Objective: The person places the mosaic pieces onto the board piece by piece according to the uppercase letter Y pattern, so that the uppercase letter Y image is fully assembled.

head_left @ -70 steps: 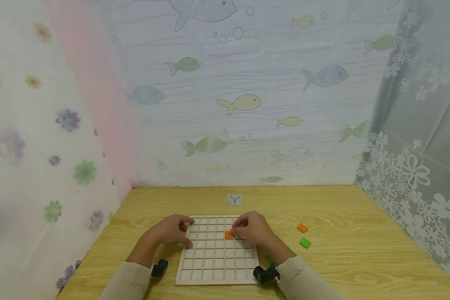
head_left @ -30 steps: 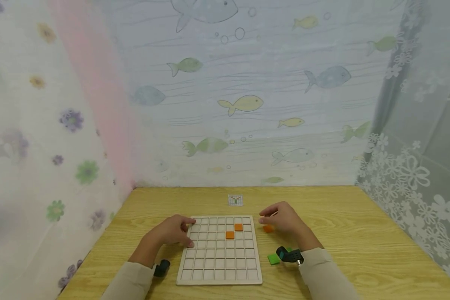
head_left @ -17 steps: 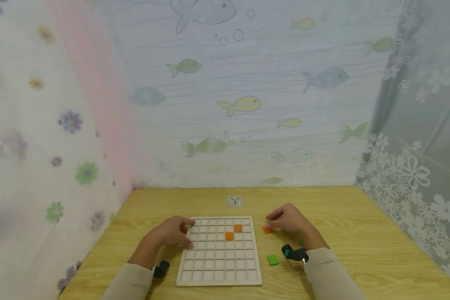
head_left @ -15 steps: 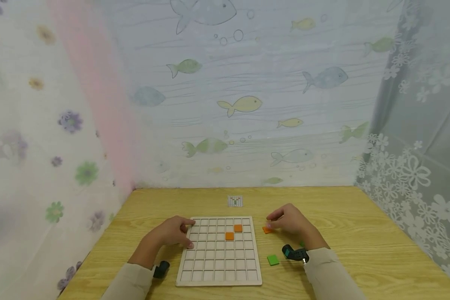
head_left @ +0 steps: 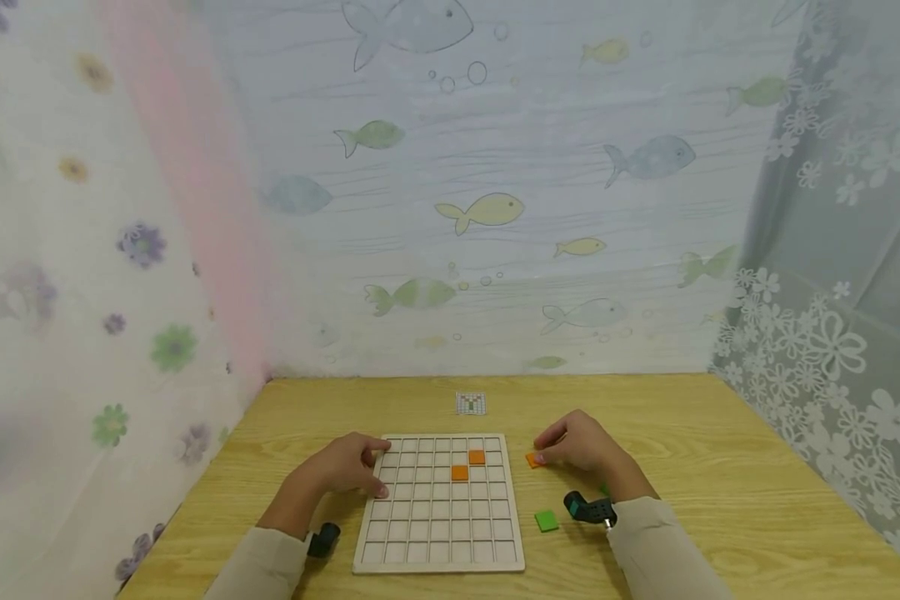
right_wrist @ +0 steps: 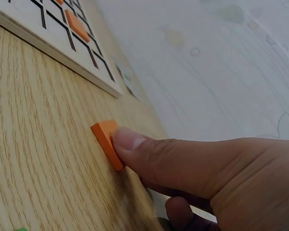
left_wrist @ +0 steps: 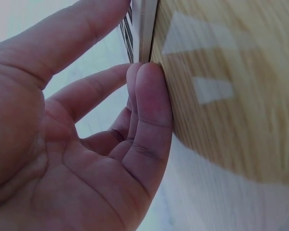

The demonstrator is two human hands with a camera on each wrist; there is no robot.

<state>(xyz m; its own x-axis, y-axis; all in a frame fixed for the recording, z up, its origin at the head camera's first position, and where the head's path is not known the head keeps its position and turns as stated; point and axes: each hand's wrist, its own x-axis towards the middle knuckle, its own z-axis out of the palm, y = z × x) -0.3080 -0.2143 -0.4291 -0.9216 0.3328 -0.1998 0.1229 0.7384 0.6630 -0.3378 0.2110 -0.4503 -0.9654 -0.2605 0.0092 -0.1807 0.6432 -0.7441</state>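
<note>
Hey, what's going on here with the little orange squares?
Someone's right hand has its thumb on an orange tile, just right of a pale grid board. Their left hand rests on the board's left edge. Two more orange tiles sit in diagonally neighbouring squares of the board. A green tile lies to the board's right, and a small grid card lies beyond it.

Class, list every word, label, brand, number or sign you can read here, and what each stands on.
No text can be read.
Card: a tiny printed grid; any lettering is too small to make out.
Black wrist camera: any marking is too small to tell.
Board and tiles: none visible.
</note>
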